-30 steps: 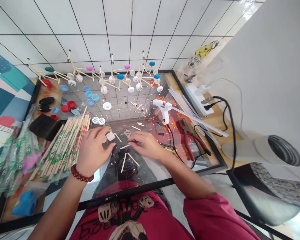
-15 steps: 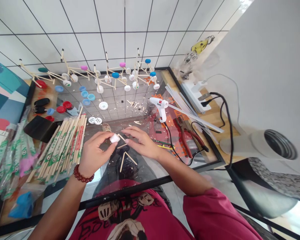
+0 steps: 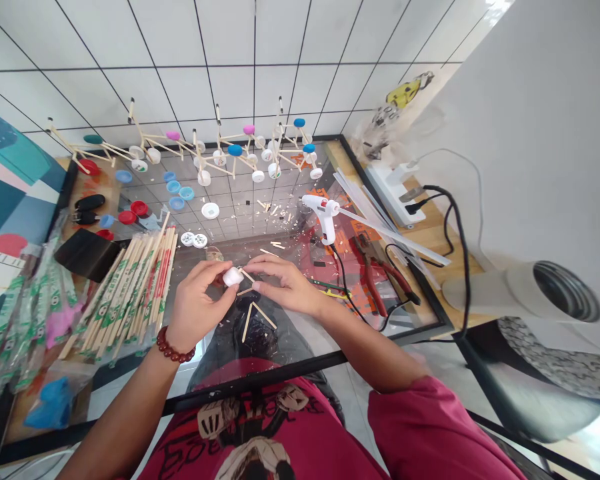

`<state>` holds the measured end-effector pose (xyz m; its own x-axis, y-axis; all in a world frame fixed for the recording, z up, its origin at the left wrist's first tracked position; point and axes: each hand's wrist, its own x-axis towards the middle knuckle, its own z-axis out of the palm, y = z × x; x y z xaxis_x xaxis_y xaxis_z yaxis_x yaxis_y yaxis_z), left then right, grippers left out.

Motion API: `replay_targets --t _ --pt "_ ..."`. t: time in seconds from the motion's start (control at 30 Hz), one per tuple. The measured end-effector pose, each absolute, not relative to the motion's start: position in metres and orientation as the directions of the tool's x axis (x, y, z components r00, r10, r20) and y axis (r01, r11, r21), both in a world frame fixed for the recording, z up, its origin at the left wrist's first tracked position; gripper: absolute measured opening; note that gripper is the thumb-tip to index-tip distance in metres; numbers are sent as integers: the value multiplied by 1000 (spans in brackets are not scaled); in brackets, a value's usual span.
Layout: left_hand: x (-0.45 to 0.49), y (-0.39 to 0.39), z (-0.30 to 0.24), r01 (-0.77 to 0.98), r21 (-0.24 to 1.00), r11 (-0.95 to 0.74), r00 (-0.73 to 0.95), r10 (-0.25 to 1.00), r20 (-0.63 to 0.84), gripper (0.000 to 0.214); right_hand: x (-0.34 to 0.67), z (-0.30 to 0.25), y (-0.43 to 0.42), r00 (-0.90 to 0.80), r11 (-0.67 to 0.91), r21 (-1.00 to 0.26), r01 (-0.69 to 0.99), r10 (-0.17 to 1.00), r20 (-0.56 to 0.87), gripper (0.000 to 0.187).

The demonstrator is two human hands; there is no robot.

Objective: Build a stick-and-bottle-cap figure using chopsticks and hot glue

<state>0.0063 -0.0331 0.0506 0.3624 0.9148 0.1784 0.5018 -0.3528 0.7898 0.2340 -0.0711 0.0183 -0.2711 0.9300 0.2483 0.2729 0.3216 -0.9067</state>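
White piece [image 3: 233,277] shifted rightward, lettered shirt [image 3: 325,430]

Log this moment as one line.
left hand: pinching white piece | right hand: at short stick | glue gun: lying beyond right hand | pliers: lying right of glue gun

Small white rounded piece [image 3: 233,277]: partly covered by left hand [image 3: 200,303], surface blurred. Thin pale wooden stick [image 3: 248,275]: end near right hand [image 3: 285,283], pinched or merely touched unclear. Green-printed clear plastic packets [image 3: 3,353]: cut by left edge. Crimson cloth shirt [image 3: 330,433]: cut by bottom edge.
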Motion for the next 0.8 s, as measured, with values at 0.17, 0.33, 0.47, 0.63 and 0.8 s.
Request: replay_targets --t 0.17,0.33,0.47,0.63,0.8 --pt "9 -29 46 367 920 -136 284 958 29 37 233 17 -71 -222 263 -907 330 955 197 32" --pt "12 -27 47 262 964 53 265 956 -125 42 231 15 -70 -163 242 -919 312 966 199 21" --pt "12 -28 46 267 954 138 293 931 -217 48 231 13 -70 -160 241 -922 304 967 200 20" --pt "7 -19 44 323 938 127 254 943 -216 61 236 10 -69 -127 286 -848 446 958 256 32" --pt "4 2 45 582 811 -64 268 956 -117 47 245 16 -70 -177 311 -597 740 946 273 21"
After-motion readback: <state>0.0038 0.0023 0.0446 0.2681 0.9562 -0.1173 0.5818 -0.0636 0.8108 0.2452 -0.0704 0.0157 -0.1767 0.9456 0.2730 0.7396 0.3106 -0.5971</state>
